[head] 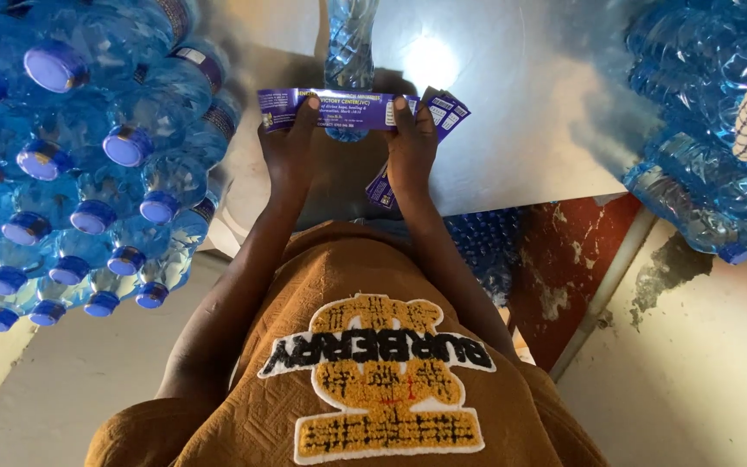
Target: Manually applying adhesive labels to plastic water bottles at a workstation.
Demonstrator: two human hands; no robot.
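Label (335, 110), a purple strip, was held flat across a clear bottle (349, 52) standing on the far counter (512, 130). Left hand (287, 147) pinched its left end; right hand (410, 151) pinched its right end, also gripping spare labels (443, 112). Blue-capped bottles (71, 173) lay stacked left.

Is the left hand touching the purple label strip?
Touching. The head view shows the left hand with its thumb pressed on the purple label strip.

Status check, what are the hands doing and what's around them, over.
Left hand and right hand stretch a purple label across a clear water bottle. Spare labels under right hand. Blue-capped bottle stacks crowd the left side.
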